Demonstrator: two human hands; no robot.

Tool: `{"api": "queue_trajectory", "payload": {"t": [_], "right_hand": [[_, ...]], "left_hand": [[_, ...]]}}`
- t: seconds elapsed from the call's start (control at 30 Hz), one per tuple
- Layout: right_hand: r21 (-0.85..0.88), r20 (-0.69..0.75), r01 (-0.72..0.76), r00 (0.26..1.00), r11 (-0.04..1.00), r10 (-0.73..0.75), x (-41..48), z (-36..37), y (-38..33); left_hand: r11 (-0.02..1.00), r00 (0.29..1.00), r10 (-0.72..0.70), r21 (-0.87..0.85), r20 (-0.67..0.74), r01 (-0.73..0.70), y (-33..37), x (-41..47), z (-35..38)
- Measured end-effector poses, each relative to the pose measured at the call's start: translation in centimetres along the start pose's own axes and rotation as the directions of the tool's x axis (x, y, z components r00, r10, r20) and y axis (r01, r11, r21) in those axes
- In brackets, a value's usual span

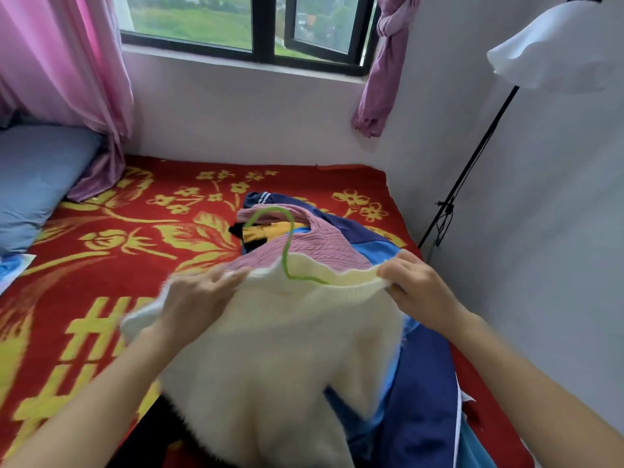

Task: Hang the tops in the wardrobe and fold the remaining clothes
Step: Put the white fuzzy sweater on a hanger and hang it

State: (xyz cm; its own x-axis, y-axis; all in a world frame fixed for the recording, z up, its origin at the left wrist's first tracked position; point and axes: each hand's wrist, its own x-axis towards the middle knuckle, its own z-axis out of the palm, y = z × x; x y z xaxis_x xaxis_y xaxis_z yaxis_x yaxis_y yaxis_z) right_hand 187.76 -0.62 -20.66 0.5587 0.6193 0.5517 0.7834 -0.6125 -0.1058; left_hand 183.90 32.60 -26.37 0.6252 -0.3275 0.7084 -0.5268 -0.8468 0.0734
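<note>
Near right edge of bed (141, 231), right hand (418, 287) pinching cream sweater (270, 349) neckline; left hand (199, 295) lying on shoulder, grip unclear; green hanger (286, 253) protruding from collar.

Red blanket (135, 231) bears clothes pile (337, 241) and blue pillow (33, 184).

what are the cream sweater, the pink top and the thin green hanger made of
Fluffy cream sweater: fuzzy knit, maybe wool or acrylic; ribbed collar. Pink cable-knit top: matte yarn, raised braids. Thin green hanger: smooth, likely plastic or coated wire.
</note>
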Motion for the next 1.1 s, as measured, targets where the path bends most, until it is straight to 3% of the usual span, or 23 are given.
{"api": "queue_trajectory", "payload": {"t": [0.07,0.17,0.2,0.27,0.3,0.37,0.43,0.5,0.8,0.9,1.0,1.1], "right_hand": [[0.098,-0.03,0.02,0.999,0.995,-0.017,2.2,0.8,-2.3],[0.212,-0.165,0.162,0.978,0.964,-0.129,3.8,1.6,-5.3],[0.23,-0.235,0.153,0.967,0.961,-0.098,4.1,1.4,-5.4],[0.186,-0.325,-0.055,0.939,0.981,0.114,4.5,0.7,-3.8],[0.182,-0.298,-0.23,0.914,0.956,0.276,4.6,0.2,-2.6],[0.244,-0.035,-0.519,0.84,0.82,0.542,4.4,-0.3,0.0],[0.342,0.24,-0.643,0.765,0.685,0.598,4.0,0.4,1.2],[0.316,0.254,-0.652,0.758,0.689,0.6,3.2,1.7,1.1],[0.149,-0.089,-0.587,0.794,0.796,0.602,4.2,2.8,-1.5],[0.113,-0.054,-0.555,0.825,0.824,0.563,4.9,2.3,-1.6],[0.185,-0.021,-0.594,0.794,0.783,0.607,4.6,2.1,-0.9],[0.273,-0.045,-0.66,0.718,0.7,0.694,3.9,1.6,1.0]], "left_hand": [[0.998,1.0,-0.015,0.068,-0.021,0.016,2.4,0.7,0.8],[0.983,0.985,-0.136,0.111,-0.103,0.148,2.7,1.8,-0.3],[0.98,0.978,-0.151,0.106,-0.146,0.167,2.2,1.8,-0.9],[0.983,0.966,-0.138,0.087,-0.217,0.16,1.2,1.5,-2.1],[0.986,0.963,-0.12,0.087,-0.24,0.145,0.9,1.4,-2.6],[0.99,0.962,-0.085,0.09,-0.259,0.111,0.8,1.7,-3.1],[0.991,0.96,-0.066,0.092,-0.273,0.094,0.8,2.2,-3.0],[0.995,0.962,-0.057,0.069,-0.268,0.079,0.6,2.5,-2.8],[0.988,0.978,-0.119,-0.121,-0.174,0.098,0.7,3.4,-2.5],[0.977,0.985,-0.123,-0.188,-0.12,0.099,0.9,3.3,-3.0],[0.933,0.985,-0.166,-0.314,0.054,0.174,0.9,2.4,-3.7],[0.792,0.907,-0.318,-0.449,0.277,0.415,-0.9,0.5,-4.9]]}}
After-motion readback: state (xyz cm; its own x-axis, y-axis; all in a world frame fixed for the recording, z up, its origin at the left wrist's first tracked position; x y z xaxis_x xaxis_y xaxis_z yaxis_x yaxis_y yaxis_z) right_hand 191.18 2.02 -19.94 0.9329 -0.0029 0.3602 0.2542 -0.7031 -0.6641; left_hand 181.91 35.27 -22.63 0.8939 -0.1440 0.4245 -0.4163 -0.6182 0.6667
